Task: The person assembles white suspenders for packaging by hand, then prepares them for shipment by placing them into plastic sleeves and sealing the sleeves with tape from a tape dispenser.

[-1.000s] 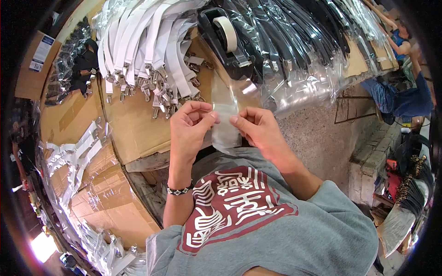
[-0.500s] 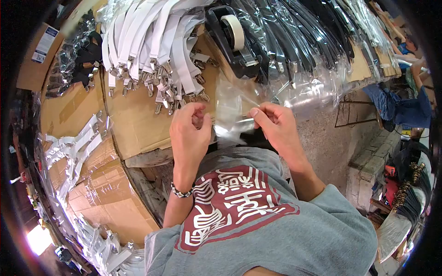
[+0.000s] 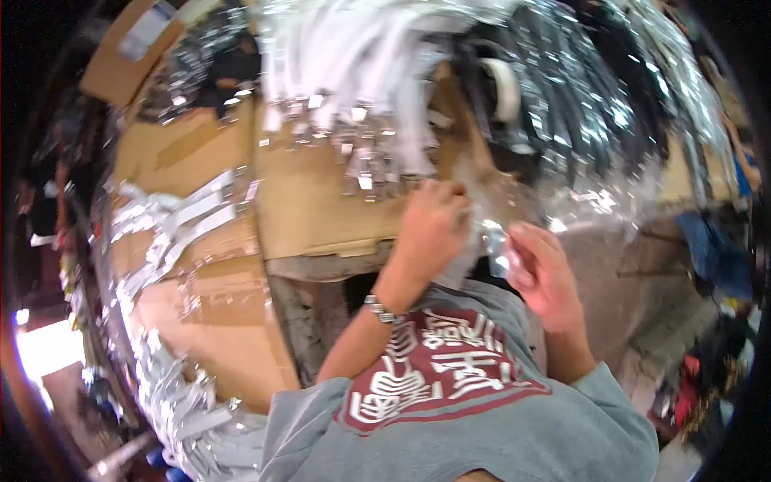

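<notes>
The whole view is blurred by motion. My right hand (image 3: 542, 269) is closed on a clear plastic bag (image 3: 496, 251), in front of my shirt and beyond the cardboard's edge. Just left of the bag is my left hand (image 3: 438, 221), its fingers curled at the bag's upper part; whether they grip it is smeared. White straps (image 3: 345, 64) with metal clips (image 3: 365, 153) lie on the cardboard (image 3: 313, 217) beyond my left hand. A black tape dispenser (image 3: 482, 88) with a pale roll stands to their right.
Black straps in clear plastic (image 3: 570, 96) lie at the back right. More white straps (image 3: 181, 229) are on the left cardboard, with a wrapped heap (image 3: 201, 426) nearer. Dark wrapped items (image 3: 209, 72) and a cardboard box (image 3: 132, 48) are at the back left.
The view has shifted, so the table things appear further right. My hands have come closer together, the right one turned and more closed around the bag.
</notes>
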`<move>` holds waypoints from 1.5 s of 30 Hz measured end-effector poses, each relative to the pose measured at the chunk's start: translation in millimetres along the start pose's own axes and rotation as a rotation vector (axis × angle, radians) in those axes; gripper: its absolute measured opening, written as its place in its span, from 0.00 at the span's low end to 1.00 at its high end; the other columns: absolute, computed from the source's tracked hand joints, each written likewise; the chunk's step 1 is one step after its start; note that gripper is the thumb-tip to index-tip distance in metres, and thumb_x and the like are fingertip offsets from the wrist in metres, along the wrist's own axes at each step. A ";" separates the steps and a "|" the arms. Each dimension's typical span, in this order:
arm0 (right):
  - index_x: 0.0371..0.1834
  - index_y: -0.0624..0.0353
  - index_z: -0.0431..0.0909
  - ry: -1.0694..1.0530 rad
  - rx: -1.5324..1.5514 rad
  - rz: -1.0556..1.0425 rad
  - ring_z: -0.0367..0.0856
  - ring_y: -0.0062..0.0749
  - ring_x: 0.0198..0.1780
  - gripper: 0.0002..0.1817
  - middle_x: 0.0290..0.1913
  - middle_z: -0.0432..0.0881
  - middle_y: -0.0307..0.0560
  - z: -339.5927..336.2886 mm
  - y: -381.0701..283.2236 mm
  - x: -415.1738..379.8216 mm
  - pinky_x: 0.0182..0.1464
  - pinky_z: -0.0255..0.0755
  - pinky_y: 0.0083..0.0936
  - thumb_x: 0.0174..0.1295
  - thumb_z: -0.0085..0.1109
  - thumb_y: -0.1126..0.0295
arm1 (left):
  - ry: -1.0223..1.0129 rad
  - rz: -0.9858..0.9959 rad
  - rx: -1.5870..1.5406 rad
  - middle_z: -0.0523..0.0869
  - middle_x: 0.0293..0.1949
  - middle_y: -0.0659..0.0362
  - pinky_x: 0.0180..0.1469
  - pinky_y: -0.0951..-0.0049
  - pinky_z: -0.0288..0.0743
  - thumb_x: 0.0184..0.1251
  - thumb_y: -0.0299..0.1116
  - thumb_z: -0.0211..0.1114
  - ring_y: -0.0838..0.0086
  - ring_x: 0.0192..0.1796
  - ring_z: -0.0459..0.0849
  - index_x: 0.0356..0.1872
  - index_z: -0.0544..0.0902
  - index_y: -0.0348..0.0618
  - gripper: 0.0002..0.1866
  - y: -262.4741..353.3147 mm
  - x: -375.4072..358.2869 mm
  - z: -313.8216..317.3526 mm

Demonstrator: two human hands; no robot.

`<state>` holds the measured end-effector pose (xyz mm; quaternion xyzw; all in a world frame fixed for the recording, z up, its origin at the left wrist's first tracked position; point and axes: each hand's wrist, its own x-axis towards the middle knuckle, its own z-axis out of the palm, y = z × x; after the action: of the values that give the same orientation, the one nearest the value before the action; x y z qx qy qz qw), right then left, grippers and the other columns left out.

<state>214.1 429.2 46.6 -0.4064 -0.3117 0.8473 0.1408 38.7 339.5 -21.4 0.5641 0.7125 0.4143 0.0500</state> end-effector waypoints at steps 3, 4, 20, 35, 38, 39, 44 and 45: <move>0.31 0.60 0.78 -0.144 -0.042 0.092 0.64 0.15 0.14 0.12 0.20 0.75 0.35 6.0 6.0 1.2 0.15 0.53 0.16 0.72 0.58 0.66 | -0.034 0.003 0.004 0.84 0.48 0.55 0.56 0.61 0.74 0.49 0.27 0.72 0.57 0.51 0.79 0.41 0.86 0.40 0.14 -2.3 3.0 2.5; 0.30 0.60 0.78 -0.126 -0.067 0.097 0.64 0.15 0.14 0.13 0.20 0.75 0.36 10.2 8.2 -0.3 0.15 0.52 0.16 0.72 0.58 0.66 | -0.033 -0.002 0.018 0.84 0.48 0.55 0.56 0.61 0.74 0.49 0.27 0.71 0.58 0.51 0.78 0.41 0.86 0.40 0.15 -2.0 3.2 1.5; 0.39 0.66 0.84 -0.694 -0.780 -0.363 0.78 0.19 0.30 0.08 0.30 0.84 0.40 65.1 -7.4 -44.5 0.31 0.68 0.21 0.70 0.62 0.71 | 0.164 -0.107 -0.240 0.89 0.46 0.51 0.53 0.64 0.78 0.65 0.26 0.66 0.58 0.47 0.86 0.43 0.88 0.37 0.08 9.1 -11.1 -28.2; 0.32 0.67 0.82 -0.737 -1.028 -0.216 0.79 0.49 0.25 0.14 0.25 0.80 0.59 55.8 31.9 -16.8 0.33 0.73 0.38 0.66 0.60 0.64 | 0.236 -0.710 -1.070 0.90 0.39 0.51 0.40 0.77 0.80 0.75 0.29 0.63 0.75 0.36 0.87 0.52 0.84 0.33 0.11 18.4 -34.9 -102.3; 0.39 0.66 0.83 -0.813 -1.196 -0.226 0.82 0.47 0.33 0.16 0.35 0.85 0.59 53.6 26.6 -13.3 0.39 0.75 0.36 0.67 0.63 0.60 | 0.293 -0.682 -1.077 0.89 0.34 0.53 0.37 0.79 0.78 0.74 0.28 0.64 0.76 0.32 0.84 0.47 0.85 0.34 0.08 19.7 -33.1 -108.9; 0.43 0.66 0.82 -0.785 -1.165 -0.361 0.82 0.44 0.36 0.18 0.40 0.85 0.57 51.1 27.4 -8.7 0.42 0.75 0.35 0.67 0.64 0.58 | 0.291 -0.687 -1.066 0.89 0.34 0.53 0.36 0.79 0.77 0.73 0.28 0.64 0.76 0.32 0.85 0.47 0.85 0.35 0.08 23.3 -32.9 -112.9; 0.60 0.65 0.78 -0.610 -0.703 -0.477 0.79 0.28 0.52 0.29 0.55 0.82 0.46 64.6 15.5 1.8 0.55 0.74 0.28 0.66 0.69 0.53 | 0.285 -0.704 -0.977 0.91 0.34 0.53 0.37 0.80 0.77 0.73 0.27 0.65 0.78 0.34 0.87 0.46 0.85 0.33 0.08 39.0 -39.5 -117.7; 0.57 0.63 0.79 -0.565 -0.467 -0.410 0.78 0.20 0.49 0.22 0.48 0.82 0.40 71.6 20.9 5.1 0.51 0.73 0.21 0.68 0.69 0.60 | 0.271 -0.685 -0.946 0.91 0.34 0.54 0.37 0.81 0.77 0.73 0.27 0.65 0.78 0.35 0.87 0.46 0.85 0.33 0.08 42.9 -40.6 -118.3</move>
<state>155.6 386.2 64.1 -0.1084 -0.5963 0.7864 0.1194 22.3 242.8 67.3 0.1612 0.5919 0.7150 0.3351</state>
